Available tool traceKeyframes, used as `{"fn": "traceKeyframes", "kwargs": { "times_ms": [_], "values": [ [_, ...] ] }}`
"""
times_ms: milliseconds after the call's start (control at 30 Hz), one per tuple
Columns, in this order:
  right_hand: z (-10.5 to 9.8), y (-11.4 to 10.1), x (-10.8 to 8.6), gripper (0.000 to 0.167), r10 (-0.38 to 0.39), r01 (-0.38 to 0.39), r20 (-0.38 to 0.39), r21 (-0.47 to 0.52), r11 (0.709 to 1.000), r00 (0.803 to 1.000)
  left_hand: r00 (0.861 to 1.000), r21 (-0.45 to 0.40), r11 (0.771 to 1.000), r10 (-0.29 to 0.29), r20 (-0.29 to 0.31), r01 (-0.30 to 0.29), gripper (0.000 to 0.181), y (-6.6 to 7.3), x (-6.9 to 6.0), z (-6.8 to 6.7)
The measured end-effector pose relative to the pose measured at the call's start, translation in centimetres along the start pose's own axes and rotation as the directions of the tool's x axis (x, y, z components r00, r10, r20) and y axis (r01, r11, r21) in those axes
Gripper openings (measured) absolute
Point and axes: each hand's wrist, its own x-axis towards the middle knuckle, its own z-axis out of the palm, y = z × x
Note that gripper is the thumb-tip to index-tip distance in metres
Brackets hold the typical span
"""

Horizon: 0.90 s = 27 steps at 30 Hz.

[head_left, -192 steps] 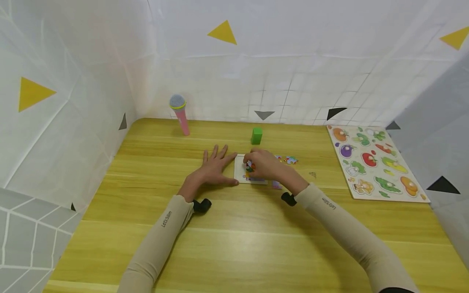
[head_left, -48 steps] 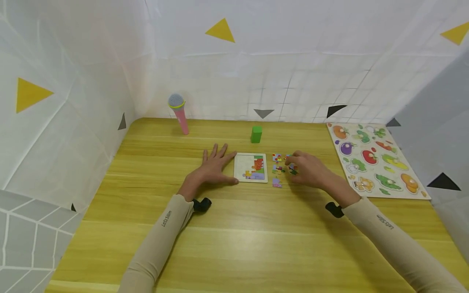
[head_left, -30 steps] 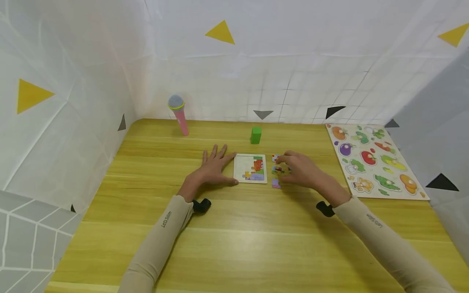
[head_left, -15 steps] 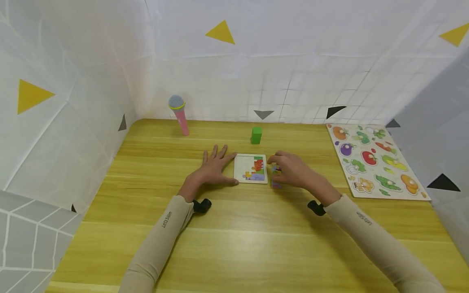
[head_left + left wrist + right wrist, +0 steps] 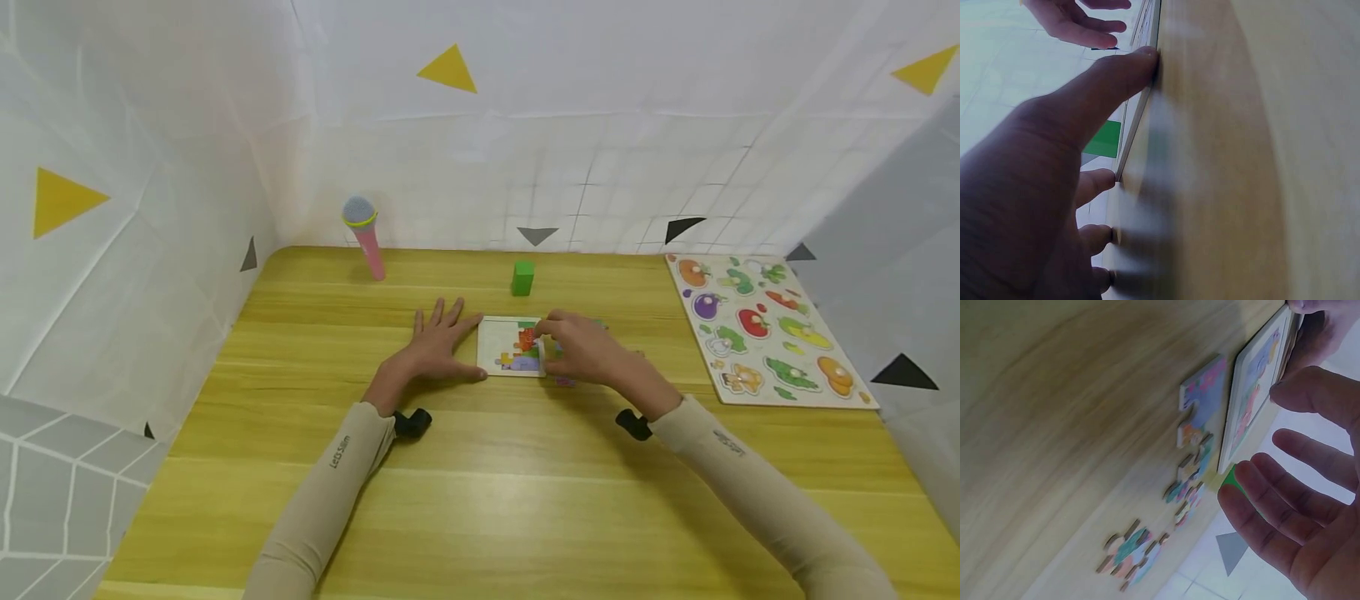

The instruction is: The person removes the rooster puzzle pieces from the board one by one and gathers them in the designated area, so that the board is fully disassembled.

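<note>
My left hand lies spread on the table, its thumb and index fingertip touching the left edge of a small jigsaw tray. Puzzle pieces fill the tray's right and lower part; the rest of its bed is bare. My right hand hovers over the tray's right edge, fingers loosely bent. In the right wrist view its thumb and fingers stand apart, with nothing between them. Several loose jigsaw pieces lie on the table right of the tray, mostly hidden under this hand in the head view.
A green block stands behind the tray. A pink toy microphone is at the back left. At the right lies a vegetable peg puzzle board. White sheeting rises behind the wooden table.
My right hand has moved left, from above the loose pieces to the tray's right edge. Earlier it was down in the tray at a piece. The left hand has stayed in place.
</note>
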Motion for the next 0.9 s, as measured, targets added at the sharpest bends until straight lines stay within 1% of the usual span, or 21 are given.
{"fn": "traceKeyframes", "kwargs": {
  "times_ms": [267,500,667,800,900],
  "values": [
    [0.3,-0.8,0.8,0.043,-0.009,0.009,0.02,0.005,1.0,1.0,1.0,0.003,1.0,0.002,0.01,-0.002,0.106,0.0,0.0,0.1],
    [0.1,-1.5,1.4,0.043,-0.001,0.001,0.025,0.0,1.0,1.0,1.0,-0.001,1.0,-0.004,0.01,0.004,0.106,-0.1,0.1,0.0],
    [0.0,-2.1,1.7,0.042,-0.028,0.027,0.034,0.021,0.999,0.999,1.0,-0.002,1.0,-0.01,0.011,0.01,0.106,-0.1,0.0,-0.1],
    [0.4,-2.3,2.0,0.039,-0.051,0.049,0.042,0.033,0.998,0.998,1.0,-0.003,1.0,-0.008,0.005,0.008,0.105,-0.1,0.0,0.0],
    [0.8,-2.3,2.2,0.036,-0.071,0.069,0.047,0.04,0.997,0.996,1.0,-0.011,1.0,0.004,0.003,-0.004,0.105,-0.1,0.0,0.0]
  ]
}}
